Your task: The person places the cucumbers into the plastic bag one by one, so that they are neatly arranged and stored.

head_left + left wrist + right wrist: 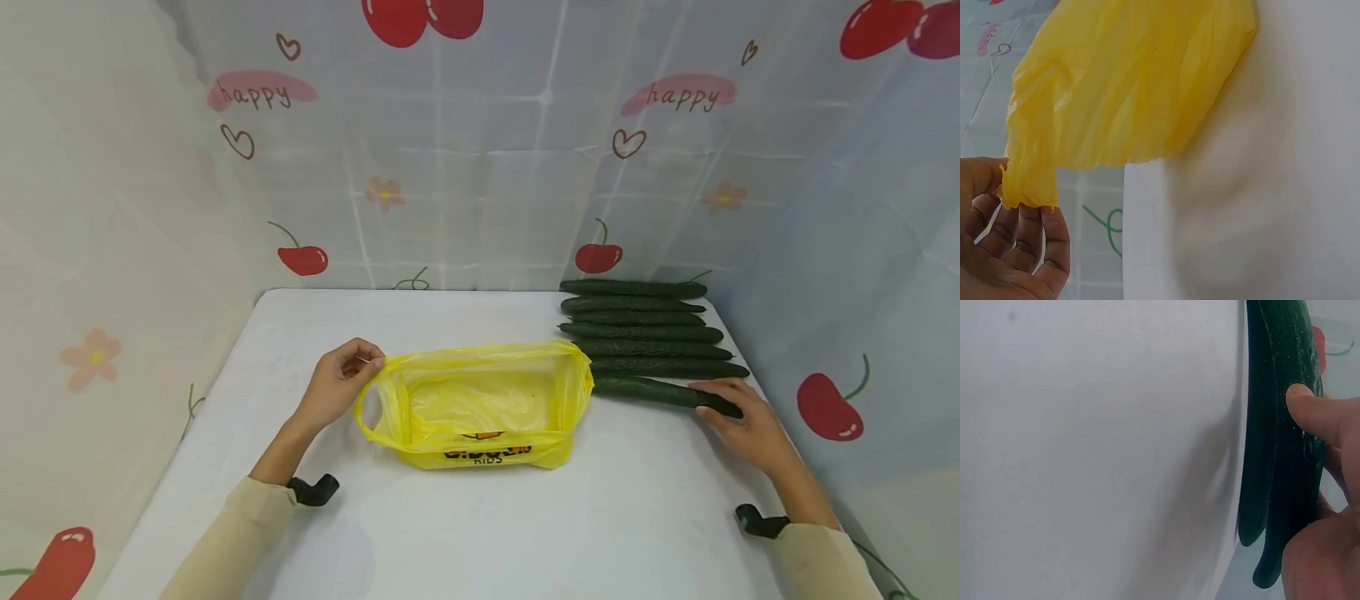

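A yellow plastic bag lies with its mouth spread wide in the middle of the white table. My left hand pinches the bag's left handle; the left wrist view shows the yellow film between thumb and fingertips. At the right, my right hand grips the nearest cucumber by its right end, thumb on the near side. In the right wrist view this cucumber lies against another cucumber. The held cucumber's left tip reaches the bag's right edge.
Behind the held cucumber, several more cucumbers lie side by side in a row toward the table's back right corner. The white table is bounded by a printed curtain at the back and sides.
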A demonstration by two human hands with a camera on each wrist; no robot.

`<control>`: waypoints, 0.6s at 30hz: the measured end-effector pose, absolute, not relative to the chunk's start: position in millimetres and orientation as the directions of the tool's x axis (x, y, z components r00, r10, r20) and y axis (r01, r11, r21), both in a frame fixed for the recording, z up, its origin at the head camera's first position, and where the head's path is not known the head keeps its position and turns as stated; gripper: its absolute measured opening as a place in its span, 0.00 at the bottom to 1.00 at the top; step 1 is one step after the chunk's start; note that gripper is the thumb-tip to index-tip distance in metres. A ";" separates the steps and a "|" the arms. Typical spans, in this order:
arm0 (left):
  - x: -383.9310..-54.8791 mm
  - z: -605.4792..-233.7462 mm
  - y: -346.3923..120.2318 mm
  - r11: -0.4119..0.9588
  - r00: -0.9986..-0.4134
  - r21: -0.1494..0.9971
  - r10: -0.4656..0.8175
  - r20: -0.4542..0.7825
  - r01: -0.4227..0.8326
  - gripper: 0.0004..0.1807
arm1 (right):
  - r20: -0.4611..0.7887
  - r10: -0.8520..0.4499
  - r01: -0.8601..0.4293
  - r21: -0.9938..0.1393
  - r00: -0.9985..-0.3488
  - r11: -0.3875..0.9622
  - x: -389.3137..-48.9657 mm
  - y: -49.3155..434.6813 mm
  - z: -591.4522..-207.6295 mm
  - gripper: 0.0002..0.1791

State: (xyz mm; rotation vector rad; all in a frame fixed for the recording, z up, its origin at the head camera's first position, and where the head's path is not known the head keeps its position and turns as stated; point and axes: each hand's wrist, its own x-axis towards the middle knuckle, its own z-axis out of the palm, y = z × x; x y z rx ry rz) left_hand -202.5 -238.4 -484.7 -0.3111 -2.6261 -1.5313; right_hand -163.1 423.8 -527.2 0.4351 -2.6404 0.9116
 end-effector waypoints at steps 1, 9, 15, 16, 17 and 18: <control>-202.8 -484.8 -238.3 0.476 -0.974 0.851 0.135 0.180 0.223 0.07 | 0.384 -0.175 -0.375 -0.542 -0.906 0.752 -162.4 425.3 -527.2 0.24; -205.3 -486.7 -237.7 0.456 -0.970 0.857 0.148 0.194 0.240 0.08 | 0.455 -0.142 -0.402 -0.547 -0.879 0.734 -156.8 433.8 -523.7 0.26; -205.6 -488.4 -236.9 0.456 -0.968 0.855 0.155 0.199 0.248 0.07 | 0.465 -0.108 -0.376 -0.535 -0.879 0.756 -153.0 436.5 -514.8 0.26; -205.1 -488.4 -237.0 0.459 -0.968 0.854 0.153 0.198 0.247 0.08 | 0.454 -0.100 -0.362 -0.537 -0.885 0.762 -152.2 436.4 -513.1 0.25; -204.4 -488.4 -237.0 0.459 -0.969 0.855 0.151 0.195 0.243 0.07 | 0.443 -0.092 -0.344 -0.533 -0.892 0.773 -151.3 436.2 -511.4 0.25; -203.8 -488.4 -237.0 0.459 -0.970 0.855 0.150 0.192 0.241 0.07 | 0.433 -0.083 -0.330 -0.536 -0.898 0.777 -150.7 435.6 -509.7 0.24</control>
